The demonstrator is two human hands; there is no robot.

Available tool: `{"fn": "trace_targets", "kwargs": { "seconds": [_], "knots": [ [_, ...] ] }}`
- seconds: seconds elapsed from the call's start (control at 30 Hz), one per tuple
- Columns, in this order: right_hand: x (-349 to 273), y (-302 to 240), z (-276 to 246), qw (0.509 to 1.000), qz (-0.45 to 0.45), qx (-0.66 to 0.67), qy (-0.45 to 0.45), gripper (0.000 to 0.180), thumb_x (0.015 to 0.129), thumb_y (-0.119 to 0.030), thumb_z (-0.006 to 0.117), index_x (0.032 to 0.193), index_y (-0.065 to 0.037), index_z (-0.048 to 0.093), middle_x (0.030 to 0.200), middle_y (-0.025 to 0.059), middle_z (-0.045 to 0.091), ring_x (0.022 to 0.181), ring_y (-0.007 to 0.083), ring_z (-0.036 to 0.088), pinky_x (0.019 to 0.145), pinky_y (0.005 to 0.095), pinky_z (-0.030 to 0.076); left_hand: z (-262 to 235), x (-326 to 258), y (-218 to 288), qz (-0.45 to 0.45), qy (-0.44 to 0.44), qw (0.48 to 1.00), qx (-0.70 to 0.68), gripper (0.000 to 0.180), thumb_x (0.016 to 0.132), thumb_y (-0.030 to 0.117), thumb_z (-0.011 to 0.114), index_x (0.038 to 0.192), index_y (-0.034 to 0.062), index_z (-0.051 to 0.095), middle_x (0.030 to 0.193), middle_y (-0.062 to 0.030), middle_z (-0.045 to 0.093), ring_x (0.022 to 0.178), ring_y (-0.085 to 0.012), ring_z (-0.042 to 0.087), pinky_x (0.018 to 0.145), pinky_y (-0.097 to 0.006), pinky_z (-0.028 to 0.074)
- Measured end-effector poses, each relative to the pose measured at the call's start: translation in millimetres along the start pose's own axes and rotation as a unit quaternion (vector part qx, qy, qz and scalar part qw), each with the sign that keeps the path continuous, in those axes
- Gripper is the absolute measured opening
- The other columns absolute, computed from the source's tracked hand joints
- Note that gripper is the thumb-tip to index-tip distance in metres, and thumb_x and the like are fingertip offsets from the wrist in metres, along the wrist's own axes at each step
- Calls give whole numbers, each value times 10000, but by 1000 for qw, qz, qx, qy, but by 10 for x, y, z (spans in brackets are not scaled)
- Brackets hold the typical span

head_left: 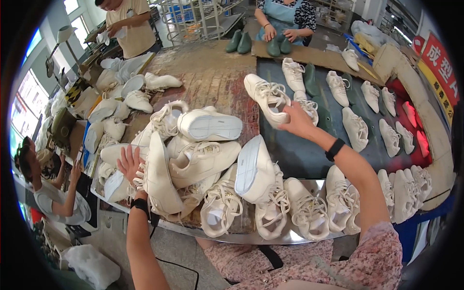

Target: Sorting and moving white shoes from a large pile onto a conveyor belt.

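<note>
While the right hand [298,121] pinches a cream shoe [263,96] by its heel, the toe points up and away from the person. We think the heel makes a good handle, as the toe and laces stay free. The shoe is over the left edge of the dark belt [295,157]; we cannot tell if it touches it.

The left hand [128,163] has its fingers spread wide, just beside a tipped-up shoe [162,181] in the big pile [208,164]. It looks empty to us, but we cannot tell if it touches that shoe. The pile is a jumble, with some soles showing, perhaps because nobody needs it neat.

On the belt, the shoes sit flat, and green foot shapes [311,79] lie beside some of them. We guess they are close together so each is easy to match.
</note>
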State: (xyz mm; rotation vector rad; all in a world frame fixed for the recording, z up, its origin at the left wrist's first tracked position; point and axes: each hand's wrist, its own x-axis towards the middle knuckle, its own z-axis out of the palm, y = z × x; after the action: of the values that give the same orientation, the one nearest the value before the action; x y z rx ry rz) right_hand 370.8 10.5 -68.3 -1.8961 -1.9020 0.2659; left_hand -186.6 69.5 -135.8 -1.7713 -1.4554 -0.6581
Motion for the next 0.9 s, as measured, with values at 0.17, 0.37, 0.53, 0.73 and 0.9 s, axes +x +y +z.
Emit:
{"fn": "trace_targets", "kwargs": {
  "seconds": [0.17,0.37,0.53,0.73,0.9],
  "knots": [
    [-287,-154,-199,876,134,457,-72,468,774,-170,771,1158,-3,564,1086,61,631,907,150,623,834,284,498,0,-5,29,6,-19,1000,3,488,806,275,552,1288,205,523,1455,-25,407,1386,-265,311,1136,-495,156],
    [-422,188,-335,981,-104,158,35,391,718,-101,769,1046,-35,566,1252,122,507,1091,245,575,875,324,485,-36,2,43,1,-9,1000,4,464,805,181,581,1267,204,541,1437,-23,428,1373,-261,332,1127,-496,180],
    [-373,79,-871,951,-271,-21,146,338,681,21,717,972,-54,560,1300,148,458,1133,342,551,854,378,511,-107,59,95,-4,-6,1000,-15,439,803,137,577,1239,192,565,1428,-27,440,1369,-256,338,1126,-496,185],
    [-38,-64,-1144,930,-297,-130,171,268,708,71,620,928,-58,537,1308,124,477,1085,327,573,782,375,539,-102,45,100,-18,-16,999,-43,435,803,133,569,1234,193,568,1418,-26,452,1371,-253,335,1127,-498,182],
    [507,-311,-1059,870,-439,-195,113,198,739,-8,624,910,-70,547,1334,76,501,1089,272,581,759,346,552,-61,13,11,-10,-1,1000,-14,452,790,136,578,1238,196,560,1424,-28,444,1373,-261,331,1129,-500,178]
  ]
}}
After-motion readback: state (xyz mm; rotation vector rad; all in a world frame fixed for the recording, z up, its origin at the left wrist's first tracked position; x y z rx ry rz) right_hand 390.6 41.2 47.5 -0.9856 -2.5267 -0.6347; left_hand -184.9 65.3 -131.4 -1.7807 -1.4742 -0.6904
